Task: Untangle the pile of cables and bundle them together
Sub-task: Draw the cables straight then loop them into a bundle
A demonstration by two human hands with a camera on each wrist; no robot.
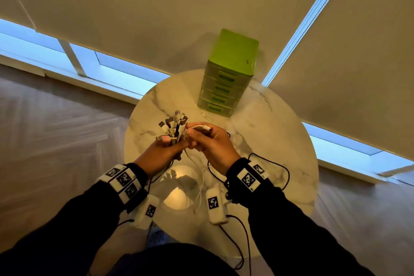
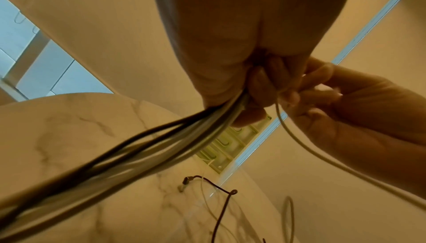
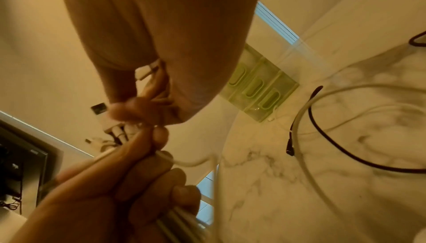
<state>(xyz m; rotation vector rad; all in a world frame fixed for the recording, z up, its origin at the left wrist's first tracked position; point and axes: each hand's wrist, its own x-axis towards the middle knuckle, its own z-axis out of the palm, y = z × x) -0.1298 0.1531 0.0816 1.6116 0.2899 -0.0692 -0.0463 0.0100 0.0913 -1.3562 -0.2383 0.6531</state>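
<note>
Round marble table (image 1: 280,141) under drawn blinds, viewed from above. Curled the left fingers (image 3: 143,170) tight round the gathered cables (image 1: 174,129), with plug ends fanned out above the left hand (image 1: 165,150) and cords trailing down past the wrist toward the tabletop. Pinched a white cable (image 1: 201,128) near its plug between right thumb and fingers (image 2: 318,94), with the right hand (image 1: 212,143) touching the left and both raised over the table. Judged the step in hand to be adding this white cable to the bunch. Best done by bringing its plug level with the others, sliding it in under the left thumb, and easing the left grip only enough to admit it, to avoid letting the fan slip. Worth running the right hand down the slack first, given pale loops lying loose on the marble beside a dark cable (image 3: 309,108) not yet gathered and likely to snag. Noted a green drawer unit (image 1: 226,78) at the table's far edge, well apart from both hands.
</note>
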